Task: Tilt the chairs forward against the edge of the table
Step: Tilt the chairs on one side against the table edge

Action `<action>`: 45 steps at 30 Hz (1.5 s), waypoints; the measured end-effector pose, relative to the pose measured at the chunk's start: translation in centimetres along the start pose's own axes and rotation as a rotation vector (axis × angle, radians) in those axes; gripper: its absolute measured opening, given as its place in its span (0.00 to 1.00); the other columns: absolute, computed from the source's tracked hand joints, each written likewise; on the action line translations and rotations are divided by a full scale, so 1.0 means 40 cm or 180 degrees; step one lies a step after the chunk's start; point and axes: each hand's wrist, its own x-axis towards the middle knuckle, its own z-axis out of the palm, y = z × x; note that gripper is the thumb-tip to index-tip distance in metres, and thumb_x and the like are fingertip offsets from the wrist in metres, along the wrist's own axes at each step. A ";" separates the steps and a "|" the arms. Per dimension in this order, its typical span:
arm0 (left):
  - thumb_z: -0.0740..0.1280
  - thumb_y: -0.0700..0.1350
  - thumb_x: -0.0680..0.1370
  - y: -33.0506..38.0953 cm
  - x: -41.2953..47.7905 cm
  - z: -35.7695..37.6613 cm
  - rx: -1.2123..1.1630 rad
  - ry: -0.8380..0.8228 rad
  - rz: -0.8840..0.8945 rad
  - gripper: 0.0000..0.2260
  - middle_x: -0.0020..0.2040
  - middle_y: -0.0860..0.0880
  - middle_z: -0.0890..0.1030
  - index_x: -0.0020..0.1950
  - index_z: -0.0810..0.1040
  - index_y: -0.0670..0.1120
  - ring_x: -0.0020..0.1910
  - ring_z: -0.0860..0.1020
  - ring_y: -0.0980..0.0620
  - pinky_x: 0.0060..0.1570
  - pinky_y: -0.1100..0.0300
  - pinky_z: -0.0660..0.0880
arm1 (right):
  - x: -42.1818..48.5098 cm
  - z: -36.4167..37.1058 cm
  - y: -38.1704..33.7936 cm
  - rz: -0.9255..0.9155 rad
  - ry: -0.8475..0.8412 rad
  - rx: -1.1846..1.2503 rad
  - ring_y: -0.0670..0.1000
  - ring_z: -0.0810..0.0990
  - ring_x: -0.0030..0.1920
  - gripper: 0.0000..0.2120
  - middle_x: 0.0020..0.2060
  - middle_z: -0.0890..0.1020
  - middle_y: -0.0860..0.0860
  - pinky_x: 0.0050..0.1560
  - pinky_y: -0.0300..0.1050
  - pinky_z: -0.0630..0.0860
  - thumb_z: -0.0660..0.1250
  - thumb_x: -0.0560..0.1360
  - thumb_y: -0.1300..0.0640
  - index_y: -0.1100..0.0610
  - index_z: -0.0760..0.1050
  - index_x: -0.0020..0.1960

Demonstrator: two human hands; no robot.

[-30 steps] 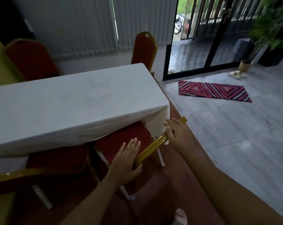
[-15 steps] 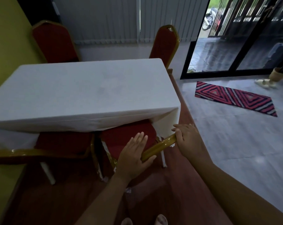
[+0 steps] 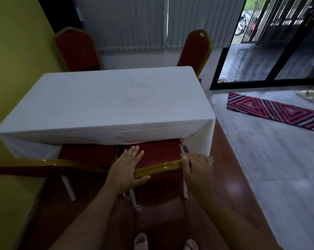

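A table under a white cloth (image 3: pixel 107 98) fills the middle. Directly below me a red chair with a gold frame (image 3: pixel 159 166) leans forward, its seat tucked under the near table edge. My left hand (image 3: pixel 125 168) lies on the chair's back, fingers spread over the red pad and thumb under the gold top rail. My right hand (image 3: pixel 197 166) grips the rail's right corner. A second red chair (image 3: pixel 87 156) to the left also leans under the edge, its gold rail (image 3: pixel 35 165) reaching the left border. Two more red chairs stand upright at the far side (image 3: pixel 77 49) (image 3: pixel 195 49).
A yellow wall (image 3: pixel 17 60) runs close along the left. Brown flooring lies under the table, grey tiles to the right with a striped red mat (image 3: pixel 273 112). A glass sliding door (image 3: pixel 271 51) and sandals (image 3: pixel 307 94) are at the far right. My feet (image 3: pixel 141 240) show at the bottom.
The chair's top rail has swung from slanted to level, squaring the chair with the table edge. Both hands stayed on the rail. The view shifted left and centred on the table.
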 end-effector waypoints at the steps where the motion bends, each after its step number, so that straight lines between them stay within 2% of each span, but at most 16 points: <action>1: 0.46 0.76 0.69 -0.030 -0.012 -0.006 0.0035 -0.0048 0.0015 0.45 0.76 0.44 0.60 0.75 0.60 0.45 0.75 0.48 0.52 0.75 0.56 0.44 | -0.012 0.014 -0.022 0.0005 -0.0010 0.0022 0.46 0.81 0.46 0.19 0.43 0.85 0.47 0.56 0.47 0.69 0.53 0.78 0.51 0.54 0.82 0.46; 3: 0.41 0.78 0.67 -0.084 -0.031 -0.017 0.0052 -0.0111 0.0006 0.48 0.77 0.45 0.56 0.76 0.57 0.46 0.75 0.46 0.54 0.74 0.58 0.41 | -0.023 0.039 -0.060 -0.0014 -0.0062 0.0125 0.46 0.81 0.46 0.19 0.43 0.85 0.47 0.56 0.48 0.71 0.54 0.78 0.50 0.55 0.82 0.45; 6: 0.41 0.79 0.65 -0.134 -0.045 -0.026 -0.0073 -0.0086 -0.0104 0.50 0.77 0.44 0.57 0.76 0.57 0.46 0.75 0.48 0.53 0.74 0.57 0.43 | -0.015 0.064 -0.099 -0.0135 -0.0151 0.0175 0.48 0.82 0.47 0.20 0.44 0.86 0.50 0.56 0.48 0.74 0.53 0.78 0.51 0.57 0.82 0.45; 11: 0.52 0.75 0.67 -0.121 -0.045 -0.017 -0.0368 0.0058 -0.0313 0.46 0.76 0.43 0.60 0.76 0.59 0.44 0.76 0.56 0.49 0.74 0.55 0.48 | 0.017 0.068 -0.099 -0.0111 -0.0297 0.0013 0.50 0.81 0.54 0.25 0.51 0.85 0.51 0.56 0.45 0.71 0.48 0.78 0.50 0.56 0.83 0.52; 13: 0.54 0.74 0.68 -0.104 -0.039 -0.012 -0.0546 0.0189 -0.0312 0.46 0.75 0.43 0.62 0.75 0.61 0.43 0.76 0.57 0.49 0.74 0.53 0.51 | 0.028 0.062 -0.080 -0.0174 -0.0188 0.0022 0.52 0.82 0.53 0.24 0.50 0.85 0.53 0.54 0.44 0.71 0.49 0.78 0.51 0.57 0.83 0.52; 18: 0.49 0.77 0.68 -0.104 0.001 -0.007 -0.0732 0.0162 -0.0106 0.47 0.77 0.45 0.60 0.76 0.60 0.44 0.75 0.51 0.56 0.74 0.56 0.50 | 0.058 0.073 -0.053 -0.0156 0.0191 -0.0029 0.54 0.83 0.51 0.23 0.48 0.85 0.55 0.53 0.44 0.72 0.50 0.77 0.54 0.60 0.83 0.51; 23: 0.48 0.77 0.68 -0.165 0.033 -0.006 -0.0776 0.0092 -0.0016 0.47 0.76 0.45 0.61 0.75 0.62 0.44 0.76 0.56 0.52 0.75 0.53 0.55 | 0.074 0.118 -0.086 -0.0007 0.0436 -0.0129 0.55 0.82 0.53 0.22 0.49 0.85 0.56 0.57 0.43 0.69 0.50 0.77 0.57 0.60 0.83 0.51; 30: 0.48 0.77 0.68 -0.269 0.052 -0.019 -0.0608 0.0042 0.0017 0.48 0.75 0.43 0.62 0.75 0.62 0.43 0.76 0.57 0.48 0.75 0.48 0.53 | 0.101 0.166 -0.155 -0.0004 0.0135 -0.0119 0.55 0.82 0.56 0.24 0.51 0.85 0.56 0.60 0.50 0.73 0.49 0.77 0.55 0.60 0.83 0.53; 35: 0.47 0.78 0.66 -0.243 0.065 -0.012 -0.0679 0.0087 -0.0190 0.50 0.76 0.44 0.61 0.75 0.61 0.43 0.76 0.56 0.48 0.75 0.52 0.49 | 0.129 0.155 -0.126 -0.0095 0.0094 -0.0058 0.56 0.82 0.53 0.24 0.50 0.85 0.56 0.55 0.50 0.75 0.49 0.77 0.54 0.61 0.83 0.52; 37: 0.47 0.79 0.65 -0.245 0.066 -0.012 -0.0724 0.0104 -0.0217 0.51 0.76 0.44 0.61 0.75 0.60 0.43 0.76 0.56 0.49 0.75 0.53 0.48 | 0.132 0.161 -0.129 -0.0040 0.0142 -0.0072 0.56 0.82 0.54 0.24 0.50 0.85 0.57 0.58 0.51 0.75 0.49 0.77 0.55 0.61 0.83 0.52; 41: 0.48 0.79 0.65 -0.260 0.055 -0.004 -0.0793 0.0137 -0.0232 0.50 0.76 0.45 0.60 0.75 0.60 0.44 0.76 0.54 0.50 0.74 0.55 0.47 | 0.116 0.172 -0.155 0.0135 0.0037 -0.0181 0.55 0.79 0.60 0.25 0.55 0.83 0.57 0.67 0.51 0.68 0.47 0.78 0.54 0.61 0.81 0.56; 45: 0.47 0.80 0.65 -0.286 0.039 0.001 -0.0689 0.0099 -0.0250 0.51 0.77 0.46 0.59 0.76 0.58 0.45 0.74 0.50 0.57 0.74 0.57 0.45 | 0.097 0.171 -0.179 0.0205 -0.0107 -0.0209 0.53 0.77 0.63 0.27 0.57 0.82 0.56 0.69 0.51 0.66 0.45 0.77 0.52 0.60 0.80 0.58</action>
